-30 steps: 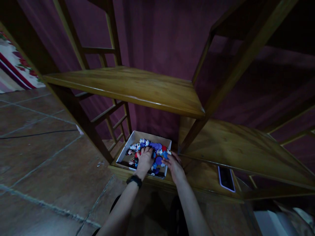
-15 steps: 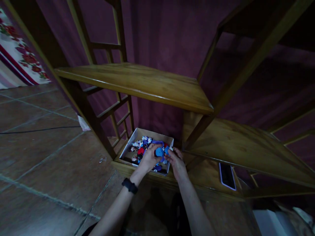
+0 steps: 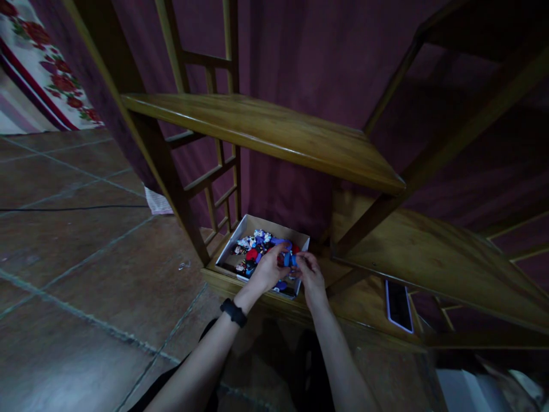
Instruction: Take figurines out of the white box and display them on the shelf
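Note:
A shallow cardboard box (image 3: 281, 227) with white outer sides sits on the bottom ledge, holding several small colourful figures (image 3: 252, 247) in white, red, black and purple. Over its right half, my left hand (image 3: 268, 270) curls its thumb and fingers around a small blue figure (image 3: 290, 260). My right hand (image 3: 312, 277) pinches the right side of that same blue piece with its fingertips. Its exact shape is too small and dark to make out. A black band (image 3: 234, 312) circles my left wrist.
A wooden shelf board (image 3: 266, 123) juts out above the box, with a slanting post (image 3: 369, 220) to the right. A phone (image 3: 398, 306) with a pale purple edge lies on the lower ledge. Brown floor tiles (image 3: 86, 274) and a thin black cable (image 3: 72, 208) are at left.
The blue figure has turned between my hands, its broad round side no longer facing me. My fingers have drawn closer together around it. The whole view has shifted slightly.

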Demonstrator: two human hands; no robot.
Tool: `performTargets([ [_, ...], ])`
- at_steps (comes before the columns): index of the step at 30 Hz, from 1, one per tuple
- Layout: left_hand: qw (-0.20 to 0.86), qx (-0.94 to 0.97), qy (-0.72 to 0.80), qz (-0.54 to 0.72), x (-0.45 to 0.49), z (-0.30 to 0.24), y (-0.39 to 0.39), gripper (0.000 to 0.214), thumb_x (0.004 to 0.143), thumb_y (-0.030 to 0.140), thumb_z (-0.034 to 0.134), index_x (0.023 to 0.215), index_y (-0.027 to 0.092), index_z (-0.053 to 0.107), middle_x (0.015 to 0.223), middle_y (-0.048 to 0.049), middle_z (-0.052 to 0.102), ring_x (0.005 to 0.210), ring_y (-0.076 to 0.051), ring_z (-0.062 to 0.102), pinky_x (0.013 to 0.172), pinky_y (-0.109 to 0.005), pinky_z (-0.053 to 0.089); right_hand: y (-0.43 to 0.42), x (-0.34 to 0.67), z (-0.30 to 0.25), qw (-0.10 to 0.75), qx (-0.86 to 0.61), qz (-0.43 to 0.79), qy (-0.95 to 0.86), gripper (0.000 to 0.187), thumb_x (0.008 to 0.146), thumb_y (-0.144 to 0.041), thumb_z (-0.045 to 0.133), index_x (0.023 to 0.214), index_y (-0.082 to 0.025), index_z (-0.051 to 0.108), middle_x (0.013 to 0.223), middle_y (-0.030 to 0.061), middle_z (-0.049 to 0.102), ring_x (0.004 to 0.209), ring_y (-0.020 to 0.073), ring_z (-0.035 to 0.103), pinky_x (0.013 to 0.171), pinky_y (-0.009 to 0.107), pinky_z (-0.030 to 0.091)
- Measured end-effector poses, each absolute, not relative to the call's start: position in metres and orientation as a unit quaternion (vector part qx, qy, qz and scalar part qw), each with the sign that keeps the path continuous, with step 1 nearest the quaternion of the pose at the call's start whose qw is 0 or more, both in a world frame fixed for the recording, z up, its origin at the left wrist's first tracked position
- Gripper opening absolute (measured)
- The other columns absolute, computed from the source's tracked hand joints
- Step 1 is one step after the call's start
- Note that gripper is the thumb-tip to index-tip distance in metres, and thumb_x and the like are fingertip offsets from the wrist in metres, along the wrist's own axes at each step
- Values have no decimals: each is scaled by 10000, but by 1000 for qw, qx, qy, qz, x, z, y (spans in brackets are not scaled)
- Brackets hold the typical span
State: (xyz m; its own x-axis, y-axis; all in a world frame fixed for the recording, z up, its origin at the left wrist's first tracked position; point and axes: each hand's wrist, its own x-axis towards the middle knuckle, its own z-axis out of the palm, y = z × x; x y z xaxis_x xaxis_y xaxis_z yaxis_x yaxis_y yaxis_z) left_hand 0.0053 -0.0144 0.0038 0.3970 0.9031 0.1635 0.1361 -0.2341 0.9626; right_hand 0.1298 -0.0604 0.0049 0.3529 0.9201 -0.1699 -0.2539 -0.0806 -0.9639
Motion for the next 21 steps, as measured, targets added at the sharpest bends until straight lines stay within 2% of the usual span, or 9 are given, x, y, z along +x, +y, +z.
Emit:
performTargets([
  [2,507,670,373,393,4,1,-12,614,608,44,596,1197,182,487,1022,-47,597,829,-141,575,742,-273,477,-61,131,4,607,-546,494,-300,345,654,-429,663,920,-217,609,859,9,638,700,149,600,577,251,504],
  [7,541,643,360,405,0,-3,-9,568,623,73,635,1159,178,480,1016,-42,594,780,-121,581,703,-256,481,-61,135,2,588,-529,518,-326,455,614,-357,713,1036,-224,613,884,6,660,659,135,608,664,283,504],
  [10,540,640,371,402,-3,-3,-8,590,610,81,667,1160,183,480,1007,-38,592,767,-114,574,691,-247,475,-59,136,1,569,-548,491,-366,417,640,-389,689,1020,-230,623,842,-5,663,577,122,583,618,274,493],
  [16,554,622,366,414,-5,3,-7,508,564,99,719,1032,172,533,992,-42,612,939,-167,572,791,-290,471,-58,137,2,537,-605,405,-426,341,681,-416,651,979,-261,599,694,-50,628,496,113,527,493,231,435],
  [21,602,596,358,393,-7,4,-8,442,586,128,719,992,155,546,889,-33,632,840,-158,601,739,-294,490,-58,138,5,516,-609,419,-433,315,692,-449,630,938,-253,626,530,-69,538,465,113,477,430,206,376],
])
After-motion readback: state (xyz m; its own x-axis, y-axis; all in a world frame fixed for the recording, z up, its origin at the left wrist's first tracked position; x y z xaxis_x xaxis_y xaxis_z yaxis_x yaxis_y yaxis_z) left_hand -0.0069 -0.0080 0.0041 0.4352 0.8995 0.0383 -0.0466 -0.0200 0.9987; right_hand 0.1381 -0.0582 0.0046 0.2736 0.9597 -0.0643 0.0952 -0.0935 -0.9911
